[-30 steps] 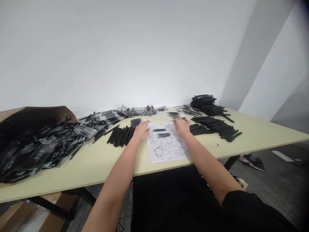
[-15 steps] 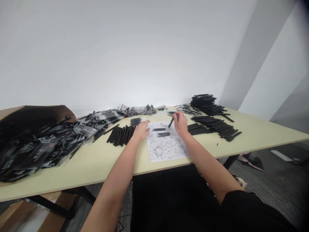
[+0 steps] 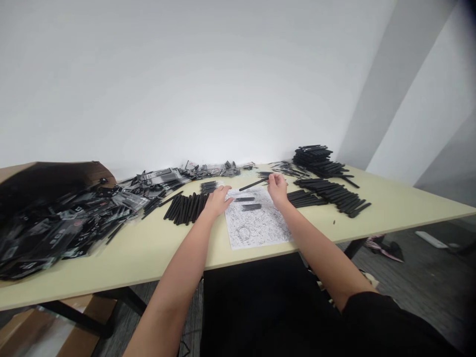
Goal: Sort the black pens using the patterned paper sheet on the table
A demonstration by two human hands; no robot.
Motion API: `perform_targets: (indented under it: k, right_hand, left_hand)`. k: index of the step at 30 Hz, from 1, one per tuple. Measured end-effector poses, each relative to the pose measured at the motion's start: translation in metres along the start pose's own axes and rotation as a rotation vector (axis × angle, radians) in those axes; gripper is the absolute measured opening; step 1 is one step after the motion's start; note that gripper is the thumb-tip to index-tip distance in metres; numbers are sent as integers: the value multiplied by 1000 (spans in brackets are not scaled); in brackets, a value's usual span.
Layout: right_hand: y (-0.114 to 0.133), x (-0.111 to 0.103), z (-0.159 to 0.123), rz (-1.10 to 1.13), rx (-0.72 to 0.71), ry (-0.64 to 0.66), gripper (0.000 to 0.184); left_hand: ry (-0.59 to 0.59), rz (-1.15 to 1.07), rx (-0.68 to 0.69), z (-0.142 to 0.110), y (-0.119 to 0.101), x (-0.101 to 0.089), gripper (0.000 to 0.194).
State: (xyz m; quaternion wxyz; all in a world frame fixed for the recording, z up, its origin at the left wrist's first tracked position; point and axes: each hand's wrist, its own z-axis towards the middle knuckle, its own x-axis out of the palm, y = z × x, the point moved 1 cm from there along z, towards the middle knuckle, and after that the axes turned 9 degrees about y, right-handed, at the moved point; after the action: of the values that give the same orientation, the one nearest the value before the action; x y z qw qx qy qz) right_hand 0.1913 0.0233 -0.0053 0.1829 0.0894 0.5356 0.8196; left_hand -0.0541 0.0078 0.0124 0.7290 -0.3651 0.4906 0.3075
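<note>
My right hand (image 3: 278,189) pinches a thin black pen (image 3: 253,184) by one end, and the pen points left above a scribbled white sheet (image 3: 256,223). My left hand (image 3: 217,199) lies on the sheet's left edge with its fingers stretched out, right beside a row of black pens (image 3: 186,207). A few short black pieces (image 3: 250,204) lie on the sheet between my hands.
Stacks of black pens (image 3: 329,193) lie to the right on the pale table (image 3: 141,253), with a taller stack (image 3: 316,158) behind. Packaged pens (image 3: 67,223) spill from a cardboard box (image 3: 44,173) at the left. More packets (image 3: 186,173) line the back edge.
My right hand has picked a black pen up from beside the sheet and swung it from upright to pointing left. My left hand has stayed put.
</note>
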Motion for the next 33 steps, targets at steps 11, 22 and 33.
perform_targets:
  k: [11, 22, 33]
  right_hand:
    - [4, 12, -9, 232, 106, 235, 51]
    - [7, 11, -12, 259, 117, 275, 47]
    - [5, 12, -12, 229, 149, 281, 38]
  left_hand:
    - [-26, 32, 9, 0, -3, -3, 29]
    - [-13, 50, -21, -2, -8, -8, 23]
    - [5, 71, -38, -1, -9, -7, 24]
